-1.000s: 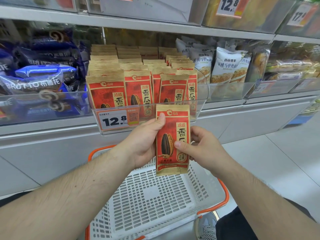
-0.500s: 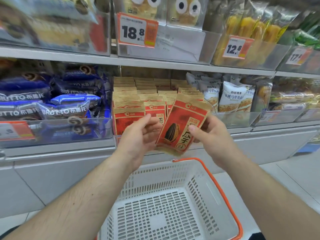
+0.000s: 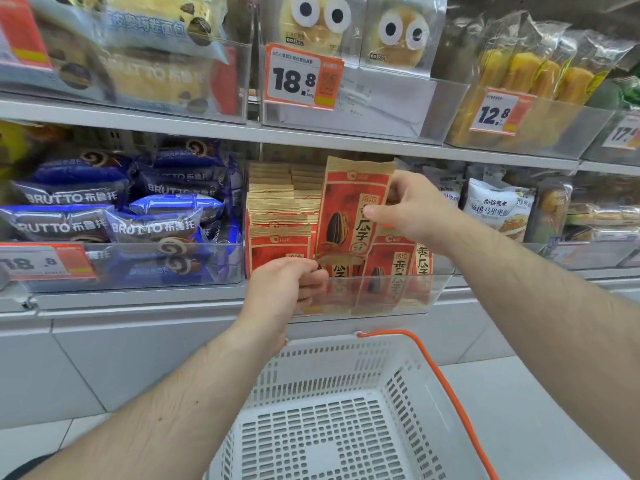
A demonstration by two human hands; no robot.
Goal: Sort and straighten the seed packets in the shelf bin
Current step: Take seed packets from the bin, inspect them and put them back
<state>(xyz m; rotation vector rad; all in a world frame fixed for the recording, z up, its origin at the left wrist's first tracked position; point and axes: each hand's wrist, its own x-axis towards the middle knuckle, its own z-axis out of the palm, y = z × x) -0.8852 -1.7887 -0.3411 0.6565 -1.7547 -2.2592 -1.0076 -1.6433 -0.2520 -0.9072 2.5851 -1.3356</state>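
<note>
Red-and-tan paper seed packet (image 3: 349, 216), printed 香瓜子, upright above clear plastic shelf bin (image 3: 398, 292); right hand (image 3: 412, 209) pinches its right edge. Left hand (image 3: 287, 289) grips bin's near-left packets (image 3: 277, 244). Left neighbour: BRUTTO blue wrappers (image 3: 152, 226).

A shop is shown: packaged snacks are stocked on shelves (image 3: 311, 135), price tags (image 3: 302, 77) at 12 o'clock, a shopping basket (image 3: 346, 410) at 6 o'clock.

Grey shelf (image 3: 138, 303), clear bin (image 3: 408, 292) (seed packets (image 3: 277, 220) inside); blue snack bin (image 3: 138, 268) alongside
</note>
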